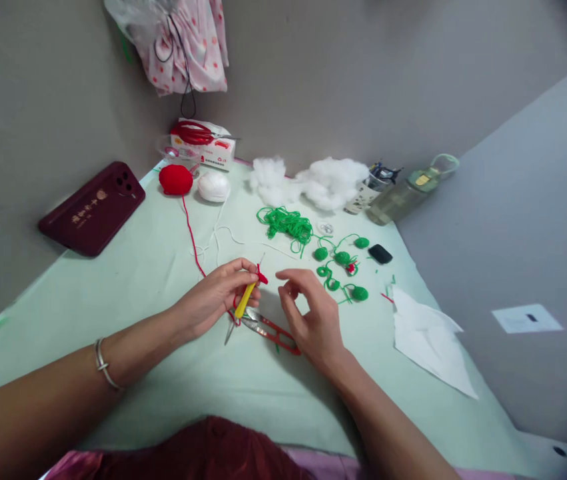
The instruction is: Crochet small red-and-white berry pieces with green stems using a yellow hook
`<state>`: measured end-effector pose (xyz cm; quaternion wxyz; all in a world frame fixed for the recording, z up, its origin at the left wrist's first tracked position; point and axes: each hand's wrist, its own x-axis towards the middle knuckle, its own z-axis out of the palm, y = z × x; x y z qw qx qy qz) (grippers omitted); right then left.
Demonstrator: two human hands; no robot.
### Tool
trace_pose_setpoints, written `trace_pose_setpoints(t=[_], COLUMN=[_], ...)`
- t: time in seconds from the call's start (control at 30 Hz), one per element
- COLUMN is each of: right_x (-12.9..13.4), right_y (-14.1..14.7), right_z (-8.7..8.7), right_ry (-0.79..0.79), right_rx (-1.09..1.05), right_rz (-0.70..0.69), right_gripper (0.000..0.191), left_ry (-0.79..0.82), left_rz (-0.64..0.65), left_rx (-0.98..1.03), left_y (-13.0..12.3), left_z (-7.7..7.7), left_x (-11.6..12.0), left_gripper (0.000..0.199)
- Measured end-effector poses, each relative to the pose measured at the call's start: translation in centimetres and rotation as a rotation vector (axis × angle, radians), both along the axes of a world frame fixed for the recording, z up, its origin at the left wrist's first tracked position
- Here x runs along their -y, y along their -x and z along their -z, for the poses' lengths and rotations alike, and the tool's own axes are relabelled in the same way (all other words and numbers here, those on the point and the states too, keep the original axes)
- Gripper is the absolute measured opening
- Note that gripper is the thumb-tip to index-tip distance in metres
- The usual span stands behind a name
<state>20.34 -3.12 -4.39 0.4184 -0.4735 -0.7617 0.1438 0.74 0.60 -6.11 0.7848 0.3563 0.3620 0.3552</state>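
My left hand (218, 295) pinches a small red crochet piece (262, 276) together with a crochet hook (246, 300) that has a yellow handle. The hook's thin metal tip points up past the piece. Red yarn (190, 230) runs from this hand to a red yarn ball (176, 180). Just right of the piece, my right hand (313, 313) hovers with bent fingers and its index finger stretched toward the work; I see nothing in it. Below the hands lie red-handled thread snips (276, 335), partly covered by the right hand.
A white yarn ball (214, 187), white stuffing (333, 183), tangled green yarn (288, 225) and several green crochet pieces (342, 258) lie beyond the hands. A phone (94, 210) leans at left. A bottle (406, 193), pen cup (363, 195) and white paper (428, 340) are at right.
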Motion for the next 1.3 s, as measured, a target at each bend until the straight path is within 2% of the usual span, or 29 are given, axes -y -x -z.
trace_pose_setpoints(t=[0.07,0.17,0.23,0.33,0.43,0.6,0.73,0.93,1.03,1.3], right_x=[-0.3,-0.9,-1.1,-1.3,-1.2,-1.1,-1.1,-1.1,-1.2,-1.3], right_y=[-0.1,-0.1,0.0,0.3,0.4,0.0,0.0,0.2,0.0,0.2], right_z=[-0.1,0.1,0.4,0.6,0.4,-0.2,-0.2,-0.2,-0.1,-0.9], right_ry=[0.232,0.570,0.661,0.653,0.656,0.717,0.746,0.767,0.800,1.025], right_rx=[-0.163,-0.329,-0.412,-0.517,-0.544,-0.579,-0.598,-0.616,-0.675,-0.880], right_rz=[0.014,-0.067,-0.075,-0.015,0.015,0.018,0.008,-0.004,-0.017,-0.101], right_gripper=[0.024,0.028,0.025,0.017,0.018,0.011,0.005,0.010,0.014,0.028], left_ry=[-0.001,-0.017,-0.033,-0.056,-0.056,-0.020,-0.016,0.000,-0.003,-0.029], left_rz=[0.016,0.024,0.021,0.008,-0.015,-0.056,-0.089,-0.119,-0.132,-0.105], left_rx=[-0.003,-0.020,-0.034,-0.048,-0.044,-0.003,0.047,0.086,0.082,0.010], left_y=[-0.1,-0.5,-0.7,-0.8,-0.5,-0.3,-0.6,-0.6,-0.5,-0.6], left_z=[-0.1,-0.5,-0.7,-0.7,-0.5,-0.4,-0.9,-1.3,-1.2,-0.4], left_x=[0.2,0.6,0.9,1.1,1.0,0.6,0.5,0.5,0.5,0.3], left_gripper=[0.012,0.012,0.012,0.015,0.014,0.013,0.020,0.016,0.026,0.031])
